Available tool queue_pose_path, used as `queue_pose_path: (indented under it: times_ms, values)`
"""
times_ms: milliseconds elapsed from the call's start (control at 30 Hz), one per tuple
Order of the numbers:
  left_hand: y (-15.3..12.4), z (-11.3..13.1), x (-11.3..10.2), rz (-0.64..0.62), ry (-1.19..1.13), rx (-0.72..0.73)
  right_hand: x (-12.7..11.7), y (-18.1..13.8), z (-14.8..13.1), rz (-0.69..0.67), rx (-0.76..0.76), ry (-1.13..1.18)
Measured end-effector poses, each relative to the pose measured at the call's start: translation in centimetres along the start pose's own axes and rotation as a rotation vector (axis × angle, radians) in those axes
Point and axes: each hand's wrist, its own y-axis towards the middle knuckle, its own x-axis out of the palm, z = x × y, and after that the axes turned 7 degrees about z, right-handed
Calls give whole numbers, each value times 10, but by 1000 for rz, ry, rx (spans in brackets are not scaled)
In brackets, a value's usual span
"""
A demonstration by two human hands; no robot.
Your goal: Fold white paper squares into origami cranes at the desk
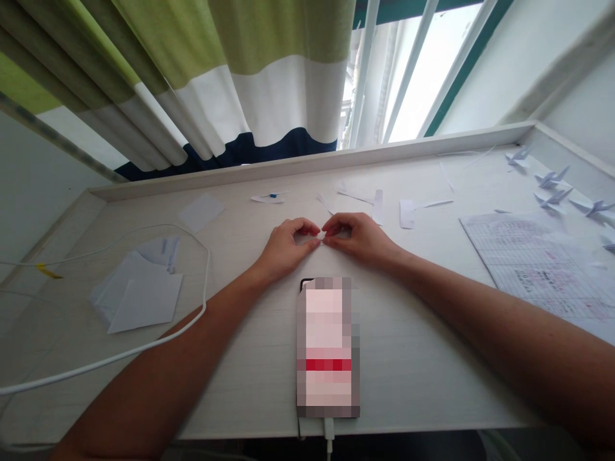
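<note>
Above the middle of the white desk, my left hand (289,245) and my right hand (361,239) meet fingertip to fingertip. Each pinches between thumb and forefinger a tiny white piece of paper (321,237); most of it is hidden by the fingers, so its shape cannot be made out. Just nearer to me than the hands lies a phone (328,346) with a blurred screen, a white charging plug in its lower end. Beyond the fingers are narrow paper strips (377,206).
A white cable (144,346) loops over the left side near paper sheets (147,301). Another sheet (202,211) lies behind them. On the right are a printed sheet (533,269) and several folded paper cranes (552,198). A raised rim (288,163) edges the desk below the curtain (283,83).
</note>
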Motion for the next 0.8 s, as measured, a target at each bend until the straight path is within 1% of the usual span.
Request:
queue_pose_path:
  times_ms: [133,267,367,500,567,633,800]
  values:
    - [1,1,-1,-14,-85,-37,0,-1,-2,6,-3,-10]
    - [0,2,-2,-4,-36,-20,0,-1,-2,13,-3,-6]
    - [-2,2,-2,-11,38,29,0,-2,-2,16,-1,-7]
    - [-2,2,-3,-33,186,144,0,-2,-4,8,-10,-23]
    - [-1,1,-4,-49,204,169,0,-2,-4,7,-12,-29]
    - [0,0,-5,-50,170,162,0,-2,-3,8,-13,-28]
    - [1,0,-2,-26,94,84,1,-2,-1,11,-30,-36]
